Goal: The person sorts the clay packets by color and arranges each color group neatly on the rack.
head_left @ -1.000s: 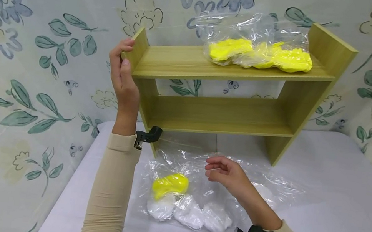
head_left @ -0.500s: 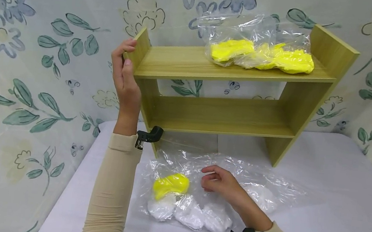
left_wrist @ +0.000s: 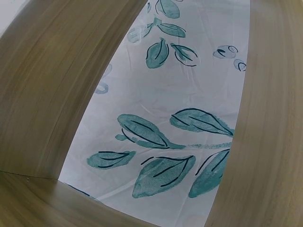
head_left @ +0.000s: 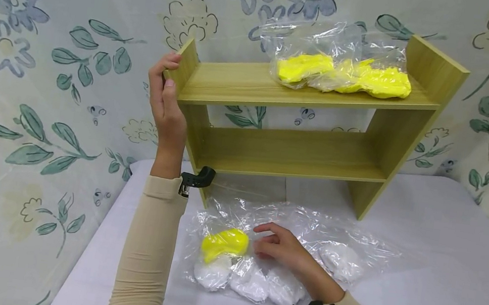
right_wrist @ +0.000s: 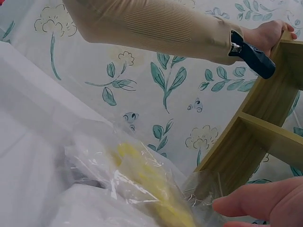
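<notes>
My left hand [head_left: 168, 107] grips the upper left side panel of a small wooden shelf [head_left: 290, 150], fingers over its edge and thumb on the near side. My right hand [head_left: 280, 248] hovers low over the clear plastic bags in front of the shelf, fingers loosely bent and nothing between them. Just left of its fingertips lies a bag with a yellow bundle [head_left: 225, 244]. White bundles in clear bags [head_left: 249, 280] lie below and beside it. In the right wrist view, the thumb side of the right hand [right_wrist: 270, 201] shows near the bagged yellow bundle [right_wrist: 151, 182].
Two clear bags with yellow bundles [head_left: 345, 74] rest on the top board, toward its right end. Another bagged white bundle [head_left: 342, 261] lies right of my right forearm. A white-covered table [head_left: 430, 277] carries everything, with a floral cloth [head_left: 70, 116] behind.
My right hand has moved left and down toward the bag with the yellow bundle, uncovering the white bundle at the right. My left hand keeps its hold on the shelf.
</notes>
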Tool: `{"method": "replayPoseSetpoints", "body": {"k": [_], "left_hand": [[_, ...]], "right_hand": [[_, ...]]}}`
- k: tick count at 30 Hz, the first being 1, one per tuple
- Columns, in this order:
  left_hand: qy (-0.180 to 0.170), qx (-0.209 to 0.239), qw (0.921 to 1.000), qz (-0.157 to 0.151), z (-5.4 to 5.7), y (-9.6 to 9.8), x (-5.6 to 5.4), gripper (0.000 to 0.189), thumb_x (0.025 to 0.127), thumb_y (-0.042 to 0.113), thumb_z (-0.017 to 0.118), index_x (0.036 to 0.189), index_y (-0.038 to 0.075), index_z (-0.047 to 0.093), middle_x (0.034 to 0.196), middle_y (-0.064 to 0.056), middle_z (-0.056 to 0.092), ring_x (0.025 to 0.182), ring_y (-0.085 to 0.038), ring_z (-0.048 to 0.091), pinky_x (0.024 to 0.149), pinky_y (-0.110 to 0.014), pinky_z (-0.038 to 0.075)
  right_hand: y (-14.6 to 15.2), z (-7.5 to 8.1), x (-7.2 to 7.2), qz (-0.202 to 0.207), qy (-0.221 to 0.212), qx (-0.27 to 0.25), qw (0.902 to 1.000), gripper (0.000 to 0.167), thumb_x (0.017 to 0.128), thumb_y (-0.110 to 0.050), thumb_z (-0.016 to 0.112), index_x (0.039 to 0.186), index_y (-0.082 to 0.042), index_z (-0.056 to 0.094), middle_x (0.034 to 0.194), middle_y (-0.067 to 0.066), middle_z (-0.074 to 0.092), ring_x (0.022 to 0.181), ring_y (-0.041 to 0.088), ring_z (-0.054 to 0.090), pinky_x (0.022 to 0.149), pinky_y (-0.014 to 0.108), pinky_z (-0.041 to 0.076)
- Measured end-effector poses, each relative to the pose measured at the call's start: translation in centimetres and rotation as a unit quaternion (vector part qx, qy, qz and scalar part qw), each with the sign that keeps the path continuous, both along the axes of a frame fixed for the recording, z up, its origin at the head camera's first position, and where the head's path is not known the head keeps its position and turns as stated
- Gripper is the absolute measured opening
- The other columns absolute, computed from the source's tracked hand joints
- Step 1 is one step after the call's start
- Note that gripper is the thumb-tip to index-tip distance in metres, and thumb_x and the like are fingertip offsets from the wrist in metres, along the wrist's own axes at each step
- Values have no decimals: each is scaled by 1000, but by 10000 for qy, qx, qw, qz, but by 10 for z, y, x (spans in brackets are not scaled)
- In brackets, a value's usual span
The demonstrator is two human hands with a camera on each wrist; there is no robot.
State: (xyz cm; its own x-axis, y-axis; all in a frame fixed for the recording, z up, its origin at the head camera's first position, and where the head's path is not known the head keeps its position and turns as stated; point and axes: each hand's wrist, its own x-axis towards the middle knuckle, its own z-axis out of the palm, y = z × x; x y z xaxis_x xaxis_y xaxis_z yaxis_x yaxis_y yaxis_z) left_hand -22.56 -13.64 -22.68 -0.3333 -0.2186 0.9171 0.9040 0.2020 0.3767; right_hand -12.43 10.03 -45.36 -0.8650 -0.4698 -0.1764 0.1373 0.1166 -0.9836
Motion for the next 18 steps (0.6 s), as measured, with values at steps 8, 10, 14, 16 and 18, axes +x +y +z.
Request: {"method": "replayPoseSetpoints", "body": {"k": [8,10,14,16,18], "left_hand": [[-60,-33,10000,22,0,0,1,29,91,6,28,108,-3,49,126,-33,47,130,-35,40,114,-41,28],[-85,-50,9999,38,0,-1,1,29,91,6,28,108,-2,49,126,-33,47,130,-37,39,114,-40,28],[-109,-85,9999,71,0,0,1,29,91,7,28,109,-2,49,126,-32,47,130,-33,41,114,-40,28],[-89,-87,9999,68,0,-1,0,29,91,7,28,109,-2,49,126,-31,47,130,-29,42,114,-41,28],[-72,-85,9999,79,0,0,0,29,91,6,28,109,-3,49,126,-31,48,130,-25,43,114,-41,28]], "right_hand": [[-10,-2,0,39,-173,110,9998,43,84,-11,70,124,-1,58,87,15,69,71,19,63,66,30,54],[-12,-3,-1,49,-166,151,9997,43,83,-11,70,123,-1,59,83,14,68,70,19,62,65,29,53],[-16,-3,-5,54,-53,273,9996,41,83,-13,70,122,-3,60,79,12,67,68,18,61,62,29,51],[-18,-3,-7,47,9,320,9995,41,83,-15,70,121,-3,61,78,11,67,66,18,60,60,29,51],[-21,-3,-8,32,43,310,9995,40,84,-15,69,121,-1,61,77,12,67,64,18,60,59,29,50]]}}
